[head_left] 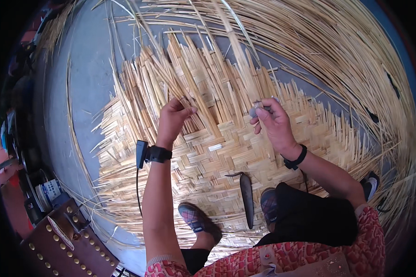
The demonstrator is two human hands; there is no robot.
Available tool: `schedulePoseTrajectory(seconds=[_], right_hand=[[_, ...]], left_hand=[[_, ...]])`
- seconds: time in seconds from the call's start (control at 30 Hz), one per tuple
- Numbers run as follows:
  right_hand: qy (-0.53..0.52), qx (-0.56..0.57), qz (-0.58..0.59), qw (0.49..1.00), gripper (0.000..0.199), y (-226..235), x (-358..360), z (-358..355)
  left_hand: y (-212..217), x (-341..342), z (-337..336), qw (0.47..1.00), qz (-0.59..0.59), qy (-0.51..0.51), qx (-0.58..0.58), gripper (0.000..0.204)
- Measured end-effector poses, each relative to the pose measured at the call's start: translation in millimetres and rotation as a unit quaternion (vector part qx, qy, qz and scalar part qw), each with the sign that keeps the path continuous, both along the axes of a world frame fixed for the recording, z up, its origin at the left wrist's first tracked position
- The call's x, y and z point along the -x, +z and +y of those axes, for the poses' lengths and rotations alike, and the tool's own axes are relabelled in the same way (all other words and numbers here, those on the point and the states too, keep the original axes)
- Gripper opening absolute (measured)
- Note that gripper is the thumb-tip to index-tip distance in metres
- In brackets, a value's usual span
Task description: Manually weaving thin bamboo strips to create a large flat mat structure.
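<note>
A large woven reed mat (212,161) lies on the floor under my feet, with loose strip ends sticking out along its far edge. My left hand (173,121) is closed in a pinch on narrow reed strips (171,76) at that edge. Farther right, my right hand (273,123) is closed on the near end of a long pale reed strip (239,51), which runs up and away over the mat. Something small and grey shows at the right fingertips; I cannot tell what it is. Between my feet rests a dark, slim tool (246,198) with a hooked end.
A broad heap of long loose reeds (328,37) curves around the far right. Thin stray reeds (71,124) lie on the grey floor at left. A brown studded piece of furniture (69,244) stands at the lower left. My shoes (194,217) are on the mat.
</note>
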State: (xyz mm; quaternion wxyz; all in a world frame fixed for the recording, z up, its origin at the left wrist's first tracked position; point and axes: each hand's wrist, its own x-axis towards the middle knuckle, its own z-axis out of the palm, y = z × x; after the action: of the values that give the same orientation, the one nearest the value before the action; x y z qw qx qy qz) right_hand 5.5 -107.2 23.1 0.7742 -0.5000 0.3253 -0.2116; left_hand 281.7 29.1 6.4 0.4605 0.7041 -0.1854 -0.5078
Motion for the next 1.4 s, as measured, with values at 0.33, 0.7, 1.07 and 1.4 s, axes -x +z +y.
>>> schedulePoseTrajectory(seconds=[0.33, 0.7, 1.07, 1.4], right_hand=[[0.256, 0.342, 0.081, 0.900, 0.019, -6.4, -88.4, -7.0], [0.440, 0.519, 0.273, 0.681, 0.024, 18.5, -52.0, -27.2], [0.356, -0.029, 0.072, 0.931, 0.044, 77.3, -67.0, -75.9], [0.202, 0.334, 0.261, 0.883, 0.037, -9.5, -105.7, -62.1]], left_hand=[[41.2, 31.9, 9.3, 0.985, -0.004, 0.005, 0.172, 0.022], [-6.7, 92.1, 100.5, 0.868, -0.208, 0.445, 0.067, 0.032], [32.8, 97.7, 6.0, 0.973, -0.127, 0.180, 0.075, 0.028], [31.4, 78.5, -2.5, 0.970, 0.060, 0.216, 0.096, 0.030]])
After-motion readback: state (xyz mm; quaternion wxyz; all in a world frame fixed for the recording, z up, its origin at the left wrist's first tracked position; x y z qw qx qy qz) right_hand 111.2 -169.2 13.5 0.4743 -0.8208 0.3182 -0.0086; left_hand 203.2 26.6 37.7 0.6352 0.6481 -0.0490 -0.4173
